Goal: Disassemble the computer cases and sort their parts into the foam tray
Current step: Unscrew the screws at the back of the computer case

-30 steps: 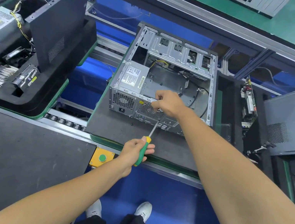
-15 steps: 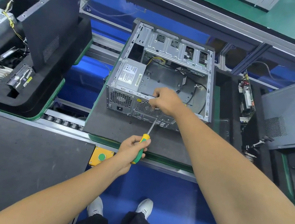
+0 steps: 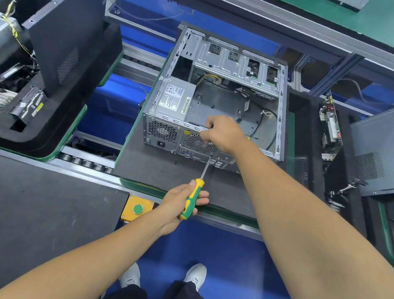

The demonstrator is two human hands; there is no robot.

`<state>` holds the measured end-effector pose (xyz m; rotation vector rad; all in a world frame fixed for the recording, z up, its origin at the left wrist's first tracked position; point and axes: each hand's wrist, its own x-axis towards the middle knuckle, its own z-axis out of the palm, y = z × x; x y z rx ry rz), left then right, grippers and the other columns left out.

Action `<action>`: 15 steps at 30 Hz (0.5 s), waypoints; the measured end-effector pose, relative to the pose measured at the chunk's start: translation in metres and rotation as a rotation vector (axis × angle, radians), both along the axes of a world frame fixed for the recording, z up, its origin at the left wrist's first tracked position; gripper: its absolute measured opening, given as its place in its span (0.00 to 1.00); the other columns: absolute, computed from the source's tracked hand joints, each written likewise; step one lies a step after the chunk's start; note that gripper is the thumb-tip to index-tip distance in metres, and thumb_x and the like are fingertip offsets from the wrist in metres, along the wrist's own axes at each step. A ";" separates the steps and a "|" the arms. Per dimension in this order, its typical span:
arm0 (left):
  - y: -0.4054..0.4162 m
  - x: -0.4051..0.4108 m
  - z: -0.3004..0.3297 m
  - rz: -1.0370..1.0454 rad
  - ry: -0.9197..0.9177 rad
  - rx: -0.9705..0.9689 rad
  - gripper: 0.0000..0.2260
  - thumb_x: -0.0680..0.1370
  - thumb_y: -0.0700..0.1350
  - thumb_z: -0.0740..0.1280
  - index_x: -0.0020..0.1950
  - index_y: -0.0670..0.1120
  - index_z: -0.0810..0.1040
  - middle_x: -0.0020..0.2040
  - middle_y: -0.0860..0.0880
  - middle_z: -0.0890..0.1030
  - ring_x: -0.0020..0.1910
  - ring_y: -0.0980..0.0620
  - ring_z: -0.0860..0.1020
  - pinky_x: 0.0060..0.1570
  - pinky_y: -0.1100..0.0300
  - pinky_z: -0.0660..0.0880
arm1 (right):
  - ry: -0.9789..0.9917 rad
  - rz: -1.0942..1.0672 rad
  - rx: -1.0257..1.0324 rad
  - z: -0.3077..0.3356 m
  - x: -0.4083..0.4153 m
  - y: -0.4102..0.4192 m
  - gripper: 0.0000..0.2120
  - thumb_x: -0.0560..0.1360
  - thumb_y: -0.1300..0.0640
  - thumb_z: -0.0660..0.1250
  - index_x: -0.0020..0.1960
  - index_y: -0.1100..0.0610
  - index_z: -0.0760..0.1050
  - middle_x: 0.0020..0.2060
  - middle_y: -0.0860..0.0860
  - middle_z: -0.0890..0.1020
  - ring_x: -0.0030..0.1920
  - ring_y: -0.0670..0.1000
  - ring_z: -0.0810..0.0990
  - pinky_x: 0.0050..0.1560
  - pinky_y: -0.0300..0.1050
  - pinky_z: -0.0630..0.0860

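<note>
We are gripping the screwdriver (image 3: 191, 198) in the left hand (image 3: 180, 202), keeping it square to the rear screw, while the right hand (image 3: 222, 134) is clamping the computer case (image 3: 221, 106) rim (steadying it).

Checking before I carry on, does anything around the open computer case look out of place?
One small dark screw lies loose on the grey mat in front of the open silver computer case, not in any tray.

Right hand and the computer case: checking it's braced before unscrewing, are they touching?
Touching. The head view shows the right hand curled over the rear top edge of the computer case, fingers against its fan grille.
</note>
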<state>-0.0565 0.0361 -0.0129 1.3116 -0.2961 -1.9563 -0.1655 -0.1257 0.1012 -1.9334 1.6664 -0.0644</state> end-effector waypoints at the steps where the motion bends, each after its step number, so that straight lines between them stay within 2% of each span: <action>1: 0.000 0.000 -0.001 -0.002 0.003 -0.003 0.14 0.85 0.53 0.63 0.63 0.44 0.77 0.51 0.47 0.88 0.48 0.53 0.86 0.31 0.62 0.76 | 0.000 0.001 -0.003 0.000 0.000 0.000 0.13 0.65 0.56 0.74 0.33 0.53 0.68 0.30 0.50 0.74 0.35 0.53 0.71 0.32 0.45 0.64; 3: -0.001 -0.002 -0.002 -0.022 -0.032 -0.035 0.15 0.82 0.55 0.69 0.61 0.45 0.75 0.50 0.47 0.87 0.42 0.55 0.84 0.31 0.61 0.75 | 0.000 0.001 -0.009 0.000 0.000 0.001 0.14 0.65 0.56 0.74 0.33 0.53 0.68 0.29 0.50 0.74 0.34 0.53 0.71 0.32 0.45 0.64; 5: 0.000 -0.006 -0.002 -0.051 -0.082 -0.081 0.20 0.76 0.56 0.76 0.57 0.46 0.73 0.52 0.47 0.82 0.40 0.55 0.80 0.32 0.62 0.74 | -0.002 0.001 -0.002 0.000 0.000 0.000 0.13 0.65 0.56 0.73 0.34 0.53 0.68 0.31 0.51 0.76 0.35 0.53 0.72 0.33 0.45 0.65; 7: 0.000 -0.011 -0.004 -0.044 -0.139 -0.095 0.21 0.73 0.54 0.80 0.53 0.46 0.73 0.49 0.48 0.78 0.39 0.55 0.77 0.32 0.63 0.74 | -0.012 0.001 0.003 0.001 -0.001 0.000 0.12 0.65 0.56 0.73 0.34 0.54 0.69 0.32 0.53 0.78 0.36 0.54 0.73 0.35 0.46 0.67; 11: 0.001 -0.015 -0.007 0.055 -0.218 -0.054 0.19 0.73 0.55 0.79 0.45 0.46 0.73 0.38 0.49 0.80 0.34 0.54 0.81 0.35 0.61 0.78 | -0.023 0.002 0.008 0.001 -0.001 0.001 0.11 0.66 0.57 0.73 0.35 0.55 0.69 0.34 0.55 0.79 0.36 0.54 0.73 0.36 0.46 0.68; 13: 0.002 -0.017 -0.007 0.042 -0.141 -0.077 0.18 0.75 0.56 0.77 0.43 0.45 0.74 0.39 0.47 0.83 0.40 0.51 0.85 0.38 0.57 0.81 | -0.021 0.003 0.003 0.000 -0.001 0.002 0.12 0.67 0.57 0.73 0.35 0.54 0.68 0.35 0.55 0.80 0.37 0.54 0.73 0.36 0.46 0.67; 15: 0.004 -0.019 -0.004 -0.006 -0.079 -0.090 0.19 0.77 0.58 0.74 0.49 0.42 0.79 0.42 0.46 0.85 0.44 0.49 0.86 0.39 0.54 0.83 | -0.028 -0.007 -0.006 0.000 -0.002 0.002 0.13 0.66 0.57 0.72 0.34 0.54 0.67 0.34 0.55 0.80 0.36 0.55 0.73 0.36 0.46 0.67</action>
